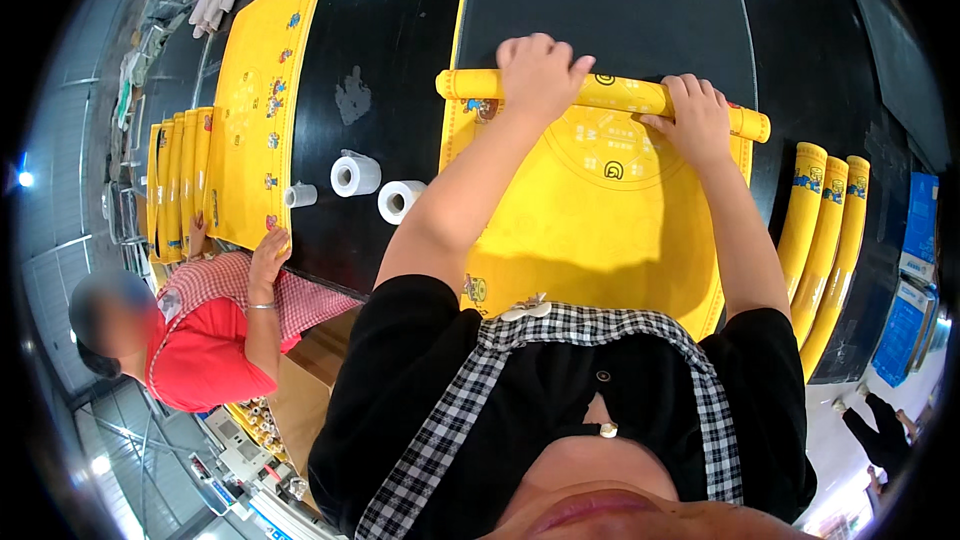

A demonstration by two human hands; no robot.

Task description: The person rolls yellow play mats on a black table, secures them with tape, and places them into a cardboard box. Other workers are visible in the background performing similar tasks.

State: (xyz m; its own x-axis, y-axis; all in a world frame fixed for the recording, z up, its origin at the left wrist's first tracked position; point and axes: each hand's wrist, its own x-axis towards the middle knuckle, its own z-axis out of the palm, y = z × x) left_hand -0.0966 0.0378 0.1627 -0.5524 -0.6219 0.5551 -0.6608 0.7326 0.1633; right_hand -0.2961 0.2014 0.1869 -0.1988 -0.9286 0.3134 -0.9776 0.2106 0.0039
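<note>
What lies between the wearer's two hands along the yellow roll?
Between the left hand and right hand, only a bare stretch of the printed yellow roll; the head view shows nothing resting on it.

I log one black table [400, 10] filling the upper part of the frame. Centre: a yellow mat [610, 270] lies spread, its upper end in a roll [622, 94]; a dark sheet [610, 0] shows beyond. Right: three rolled mats [822, 240] lie side by side. Left: I note a flat mat [250, 120], with more yellow rolls [189, 175] beside it. Left of centre: three small white rolls [368, 172], near a pale smudge [353, 97].
</note>
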